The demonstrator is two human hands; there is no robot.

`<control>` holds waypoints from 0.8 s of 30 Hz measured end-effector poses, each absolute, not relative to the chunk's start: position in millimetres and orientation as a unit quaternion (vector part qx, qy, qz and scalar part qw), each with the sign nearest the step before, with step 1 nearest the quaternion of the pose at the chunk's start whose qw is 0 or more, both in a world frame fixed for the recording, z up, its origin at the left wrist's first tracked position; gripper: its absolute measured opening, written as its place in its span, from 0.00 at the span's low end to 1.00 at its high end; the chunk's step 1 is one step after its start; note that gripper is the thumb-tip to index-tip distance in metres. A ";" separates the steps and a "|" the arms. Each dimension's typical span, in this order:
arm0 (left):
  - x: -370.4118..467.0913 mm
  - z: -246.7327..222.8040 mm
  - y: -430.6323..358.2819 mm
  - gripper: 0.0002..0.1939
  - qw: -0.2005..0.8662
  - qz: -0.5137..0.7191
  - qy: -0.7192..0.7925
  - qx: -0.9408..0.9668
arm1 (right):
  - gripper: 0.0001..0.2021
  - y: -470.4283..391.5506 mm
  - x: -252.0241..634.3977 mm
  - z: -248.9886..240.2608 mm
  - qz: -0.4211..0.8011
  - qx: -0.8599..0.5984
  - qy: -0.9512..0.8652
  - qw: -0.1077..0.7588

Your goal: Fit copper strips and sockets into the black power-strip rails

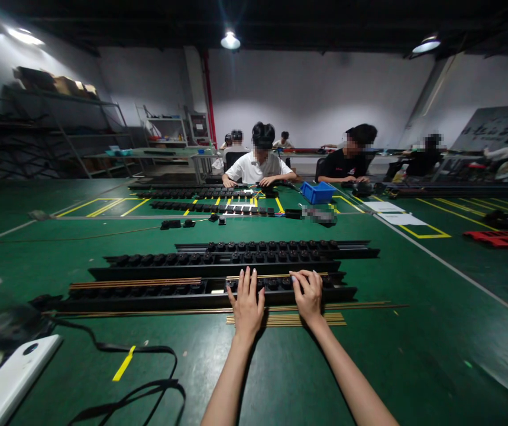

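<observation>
My left hand (247, 305) lies palm down with its fingers stretched over the nearest black channel (160, 303), which holds a row of black blocks. My right hand (309, 294) is curled over the same channel farther right, thumb and forefinger closed on a thin brass rod (275, 276) along its top. The rod also passes under my left fingertips. Copper-coloured rods (133, 284) rest on the channel's left part. Between me and the channel lie a bundle of short brass rods (280, 320) and several longer rods (138, 312).
Two more black channels with blocks (218, 260) lie just beyond. At left are a white phone-like device (16, 378), a black strap (147, 349) and a yellow tag (124, 364). Across the green table (413, 355), co-workers sit near a blue bin (318, 192) and papers (393, 213).
</observation>
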State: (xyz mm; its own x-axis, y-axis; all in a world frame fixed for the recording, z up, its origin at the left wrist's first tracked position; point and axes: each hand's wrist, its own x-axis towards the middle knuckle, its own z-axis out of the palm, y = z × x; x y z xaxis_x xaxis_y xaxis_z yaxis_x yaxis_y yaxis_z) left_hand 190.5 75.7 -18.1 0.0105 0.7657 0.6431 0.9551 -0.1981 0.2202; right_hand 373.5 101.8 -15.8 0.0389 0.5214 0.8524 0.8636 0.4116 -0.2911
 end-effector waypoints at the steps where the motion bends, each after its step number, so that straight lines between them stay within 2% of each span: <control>1: 190.7 -17.9 75.6 0.28 0.140 -0.337 -0.619 -0.696 | 0.13 99.4 373.5 -16.9 -0.168 -0.515 -0.677 0.498; 9: 192.8 -16.0 74.3 0.26 0.127 -0.342 -0.622 -0.693 | 0.22 78.3 371.1 -26.9 -0.192 -0.556 -0.711 0.385; 24: 196.8 -8.6 68.6 0.25 0.121 -0.314 -0.642 -0.689 | 0.22 72.0 359.7 -21.7 -0.198 -0.590 -0.693 0.364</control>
State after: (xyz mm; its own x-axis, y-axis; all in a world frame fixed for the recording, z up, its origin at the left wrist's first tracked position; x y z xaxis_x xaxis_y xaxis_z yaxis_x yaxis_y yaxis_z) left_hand 196.8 68.6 -8.6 -0.0204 0.8086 0.5881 0.9608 -0.1468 0.2351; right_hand 359.7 72.0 -21.7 -0.0389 0.6739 0.7378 0.9620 0.2250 -0.1548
